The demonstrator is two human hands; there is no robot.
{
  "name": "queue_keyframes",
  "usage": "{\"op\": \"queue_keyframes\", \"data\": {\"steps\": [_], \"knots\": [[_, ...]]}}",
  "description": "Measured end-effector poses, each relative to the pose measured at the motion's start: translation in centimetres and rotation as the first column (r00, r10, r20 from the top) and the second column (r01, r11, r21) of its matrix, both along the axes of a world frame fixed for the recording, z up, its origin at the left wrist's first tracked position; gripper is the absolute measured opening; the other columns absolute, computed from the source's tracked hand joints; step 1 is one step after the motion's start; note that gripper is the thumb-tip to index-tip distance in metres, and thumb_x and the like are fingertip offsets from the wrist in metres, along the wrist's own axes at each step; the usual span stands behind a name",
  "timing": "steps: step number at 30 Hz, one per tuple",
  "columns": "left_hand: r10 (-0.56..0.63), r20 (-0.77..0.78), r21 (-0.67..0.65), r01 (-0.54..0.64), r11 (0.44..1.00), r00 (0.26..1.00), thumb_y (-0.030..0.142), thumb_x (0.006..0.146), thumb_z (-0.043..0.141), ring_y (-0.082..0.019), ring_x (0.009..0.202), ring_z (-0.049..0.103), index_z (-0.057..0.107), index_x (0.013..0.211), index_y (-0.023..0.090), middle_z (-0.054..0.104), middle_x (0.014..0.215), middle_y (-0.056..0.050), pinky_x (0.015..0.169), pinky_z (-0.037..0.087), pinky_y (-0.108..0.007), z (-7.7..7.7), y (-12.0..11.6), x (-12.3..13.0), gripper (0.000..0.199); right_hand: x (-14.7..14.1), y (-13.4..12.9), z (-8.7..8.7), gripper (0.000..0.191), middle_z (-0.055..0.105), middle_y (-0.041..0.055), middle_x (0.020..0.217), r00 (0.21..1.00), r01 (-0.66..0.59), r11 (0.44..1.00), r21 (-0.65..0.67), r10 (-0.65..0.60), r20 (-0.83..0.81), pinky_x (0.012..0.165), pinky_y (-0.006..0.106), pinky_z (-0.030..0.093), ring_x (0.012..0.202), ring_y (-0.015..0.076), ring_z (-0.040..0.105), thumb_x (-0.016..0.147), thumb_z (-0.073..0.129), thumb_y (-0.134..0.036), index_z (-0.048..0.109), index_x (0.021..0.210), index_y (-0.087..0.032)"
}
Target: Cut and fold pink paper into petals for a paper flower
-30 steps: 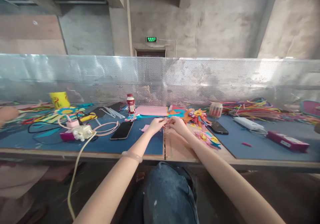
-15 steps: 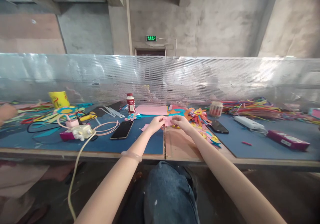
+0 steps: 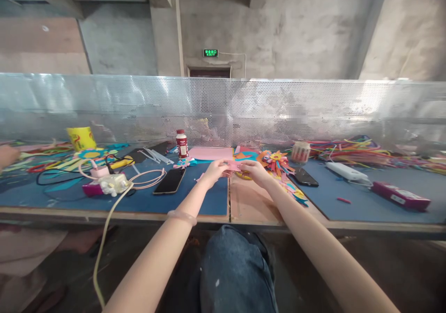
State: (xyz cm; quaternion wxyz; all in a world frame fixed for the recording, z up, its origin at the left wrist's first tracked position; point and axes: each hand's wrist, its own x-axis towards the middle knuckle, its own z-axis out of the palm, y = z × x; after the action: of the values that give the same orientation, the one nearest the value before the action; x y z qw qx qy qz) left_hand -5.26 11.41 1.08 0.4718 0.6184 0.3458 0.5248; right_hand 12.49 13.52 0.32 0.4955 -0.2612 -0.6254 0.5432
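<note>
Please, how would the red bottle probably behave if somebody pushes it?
The red bottle would probably tip under a high push, being taller than wide. Once fallen, it might roll, as its sides look round. The cap looks on, so spilling seems unlikely.

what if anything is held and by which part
Pink paper: the left hand holds its left end, the right hand its right end.

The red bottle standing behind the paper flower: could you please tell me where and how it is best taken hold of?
I would grip the red bottle around its upper body, below the cap, coming from the near side and slightly above: it stands upright, slim and rounded, while the paper flower lies close before its base.
</note>
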Motion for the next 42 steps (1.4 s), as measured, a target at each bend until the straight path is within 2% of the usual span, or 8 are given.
{"op": "queue_keyframes", "data": {"steps": [5, 9, 13, 18, 23, 27, 33, 42], "knots": [[-0.042, 0.157, -0.122, 0.061, 0.991, 0.987, 0.014, 0.071, 0.052, -0.013, 0.058, 0.062, 0.058, 0.083, 0.013, 0.064, 0.065, -0.005, 0.061, 0.05, -0.026, 0.3, -0.1, -0.1, 0.013, -0.3, -0.1, 0.1, 0.027, 0.061, 0.002, 0.07, 0.999, 0.009, 1.0, 0.017, -0.009, -0.031, 0.062, 0.025, 0.044, 0.059, 0.009, 0.052, 0.057, 0.073, -0.028, 0.069, 0.08, -0.014], [-0.01, 0.172, -0.203, 0.045, 0.978, 0.985, 0.032, 0.077, 0.051, -0.015, 0.058, 0.063, 0.057, 0.084, 0.012, 0.064, 0.063, -0.006, 0.059, 0.051, -0.028, 0.5, -0.3, -0.1, 0.022, -0.3, -0.2, 0.0, 0.028, 0.06, 0.0012, 0.067, 0.999, 0.036, 0.998, 0.046, -0.037, 0.018, 0.062, 0.026, 0.044, 0.055, 0.0083, 0.051, 0.059, 0.071, -0.027, 0.071, 0.084, -0.015], [-0.009, 0.089, -0.154, 0.023, 0.988, 0.996, 0.027, 0.072, 0.06, -0.013, 0.059, 0.062, 0.059, 0.085, 0.013, 0.063, 0.067, -0.004, 0.059, 0.05, -0.026, 0.2, -0.3, 0.0, 0.02, -0.2, -0.2, 0.0, 0.028, 0.061, 0.0027, 0.072, 0.995, 0.056, 0.994, 0.091, -0.062, 0.074, 0.057, 0.024, 0.044, 0.056, 0.0087, 0.051, 0.063, 0.066, -0.029, 0.07, 0.088, -0.016], [-0.005, 0.036, -0.12, 0.01, 0.993, 0.999, 0.023, 0.071, 0.062, -0.012, 0.06, 0.062, 0.059, 0.084, 0.013, 0.063, 0.071, -0.004, 0.059, 0.05, -0.025, -0.1, -0.1, 0.0, 0.017, -0.1, -0.2, 0.0, 0.03, 0.062, 0.0037, 0.075, 0.978, 0.082, 0.984, 0.161, -0.11, 0.176, 0.056, 0.021, 0.046, 0.063, 0.0111, 0.054, 0.066, 0.06, -0.027, 0.069, 0.092, -0.016], [0.039, -0.069, -0.103, -0.046, 0.994, 0.997, 0.021, 0.07, 0.062, -0.013, 0.064, 0.062, 0.058, 0.084, 0.011, 0.065, 0.074, -0.006, 0.059, 0.05, -0.025, -0.2, -0.2, 0.0, 0.018, -0.2, -0.6, 0.3, 0.032, 0.062, 0.0049, 0.077, 0.985, 0.063, 0.991, 0.115, -0.08, 0.153, 0.059, 0.024, 0.048, 0.068, 0.0135, 0.055, 0.073, 0.054, -0.04, 0.069, 0.09, -0.016], [-0.006, -0.135, -0.045, 0.0, 0.999, 0.991, 0.025, 0.07, 0.064, -0.013, 0.066, 0.062, 0.059, 0.086, 0.012, 0.066, 0.078, -0.007, 0.058, 0.049, -0.023, -0.5, -0.2, -0.1, 0.021, -0.4, -0.4, 0.1, 0.034, 0.062, 0.004, 0.076, 0.959, 0.102, 0.972, 0.21, -0.152, 0.239, 0.06, 0.023, 0.045, 0.069, 0.013, 0.054, 0.067, 0.062, -0.043, 0.07, 0.086, -0.016], [0.023, -0.139, -0.044, -0.029, 0.999, 0.99, 0.023, 0.068, 0.066, -0.013, 0.063, 0.062, 0.057, 0.085, 0.012, 0.066, 0.076, -0.007, 0.059, 0.05, -0.026, -0.7, -0.1, 0.0, 0.022, -0.4, 0.4, -0.6, 0.031, 0.06, 0.0016, 0.067, 0.946, 0.114, 0.952, 0.283, -0.19, 0.261, 0.056, 0.023, 0.041, 0.06, 0.0103, 0.051, 0.064, 0.066, -0.039, 0.07, 0.082, -0.014], [-0.015, -0.102, -0.059, 0.009, 0.998, 0.995, 0.023, 0.067, 0.069, -0.015, 0.063, 0.064, 0.058, 0.082, 0.011, 0.068, 0.076, -0.009, 0.064, 0.052, -0.03, -0.6, -0.3, 0.0, 0.022, -0.4, 0.4, -0.5, 0.03, 0.061, 0.0013, 0.064, 0.958, 0.113, 0.963, 0.244, -0.171, 0.231, 0.055, 0.023, 0.04, 0.057, 0.0101, 0.052, 0.059, 0.069, -0.038, 0.068, 0.076, -0.013]]}}
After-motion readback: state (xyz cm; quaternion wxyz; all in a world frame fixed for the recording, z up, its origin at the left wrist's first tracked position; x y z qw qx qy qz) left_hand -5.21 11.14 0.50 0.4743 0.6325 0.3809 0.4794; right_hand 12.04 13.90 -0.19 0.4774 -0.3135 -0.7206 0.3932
